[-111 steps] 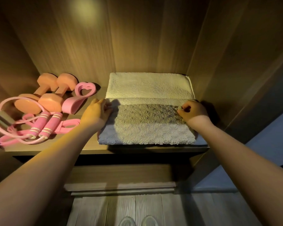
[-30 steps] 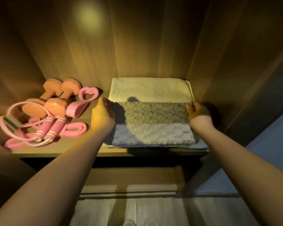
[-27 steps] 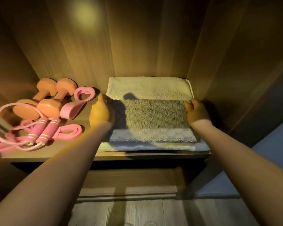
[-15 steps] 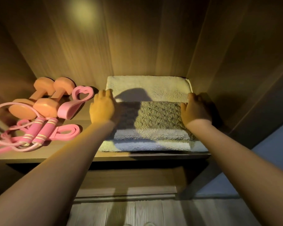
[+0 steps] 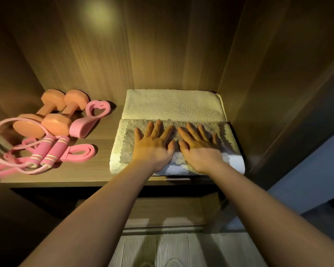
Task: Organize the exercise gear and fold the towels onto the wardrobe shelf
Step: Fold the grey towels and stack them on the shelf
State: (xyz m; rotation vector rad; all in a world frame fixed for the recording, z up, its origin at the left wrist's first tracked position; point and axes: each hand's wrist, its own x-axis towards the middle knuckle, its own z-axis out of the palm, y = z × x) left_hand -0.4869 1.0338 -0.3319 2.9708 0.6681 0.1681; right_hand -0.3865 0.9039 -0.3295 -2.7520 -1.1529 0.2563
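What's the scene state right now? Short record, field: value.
place: wardrobe shelf
left hand: flat, fingers spread, pressing on grey towel
right hand: flat beside the left, on same towel
towel stack: grey towel on top, white towel behind it, another white layer under at the front
gear, left of towels: two dumbbells, heart grip, jump rope, pink band
held: nothing

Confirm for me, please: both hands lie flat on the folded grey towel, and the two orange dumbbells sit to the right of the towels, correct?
Not quite. In the head view the left hand and right hand do lie flat on the grey towel, but the orange dumbbells sit to the left of the towels.
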